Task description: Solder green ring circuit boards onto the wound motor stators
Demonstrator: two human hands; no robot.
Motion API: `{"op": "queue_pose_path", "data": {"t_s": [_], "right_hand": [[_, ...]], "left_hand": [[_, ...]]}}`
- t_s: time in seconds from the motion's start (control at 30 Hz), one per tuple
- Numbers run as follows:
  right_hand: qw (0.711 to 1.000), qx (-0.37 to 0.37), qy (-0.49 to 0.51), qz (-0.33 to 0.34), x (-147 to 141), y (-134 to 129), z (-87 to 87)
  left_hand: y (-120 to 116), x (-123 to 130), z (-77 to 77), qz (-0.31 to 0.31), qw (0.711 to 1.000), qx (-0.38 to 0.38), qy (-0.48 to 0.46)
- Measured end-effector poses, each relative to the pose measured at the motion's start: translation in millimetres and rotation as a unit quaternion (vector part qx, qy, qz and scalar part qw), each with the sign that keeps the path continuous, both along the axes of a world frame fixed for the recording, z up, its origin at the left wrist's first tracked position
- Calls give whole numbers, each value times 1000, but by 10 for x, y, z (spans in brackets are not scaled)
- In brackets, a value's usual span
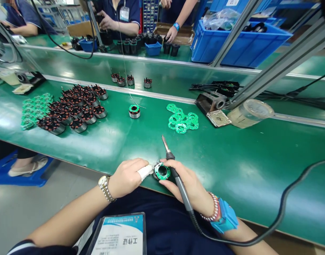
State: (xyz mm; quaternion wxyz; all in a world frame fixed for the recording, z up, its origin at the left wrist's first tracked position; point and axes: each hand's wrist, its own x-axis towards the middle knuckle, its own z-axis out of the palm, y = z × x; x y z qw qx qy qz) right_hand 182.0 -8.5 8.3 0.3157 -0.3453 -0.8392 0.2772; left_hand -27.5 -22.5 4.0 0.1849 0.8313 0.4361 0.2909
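Observation:
Near the table's front edge, a motor stator with a green ring board (162, 171) is held between both hands. My left hand (129, 177), with white tape round a finger, is closed at the stator's left side. My right hand (189, 182) grips its right side with thumb and fingertips and also holds a soldering iron (180, 180), whose tip points up and away. Another stator with a green board (134, 111) stands upright further back, beside the end of a thin solder wire (129, 92). Loose green ring boards (192, 121) lie to the right of it.
Many stators (77, 106) and stacked green boards (35, 109) cover the left. Several more stators stand behind the rail. At right are a metal iron stand (211, 102), a sponge (218, 118) and a plastic tub (250, 113). The iron's cable (284, 198) loops right. Other people work opposite.

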Motion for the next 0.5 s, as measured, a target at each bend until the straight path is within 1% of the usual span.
{"op": "queue_pose_path", "data": {"t_s": [0.07,0.13,0.23,0.37,0.4,0.5], "right_hand": [[1000,3,1,2,5,1,6],[1000,8,-4,1,4,0,9],[1000,15,-10,-7,-6,-7,8],[999,28,-7,-28,-28,-32,-5],[999,31,-5,-32,-34,-40,-9],[999,33,2,-34,-49,-52,-28]], "left_hand": [[0,11,8,-6,1000,23,14],[2,35,10,-5,998,47,52],[-4,109,-8,16,992,77,102],[-67,217,-62,93,988,86,89],[-97,232,-77,102,988,81,80],[-209,251,-129,90,993,60,54]]}}
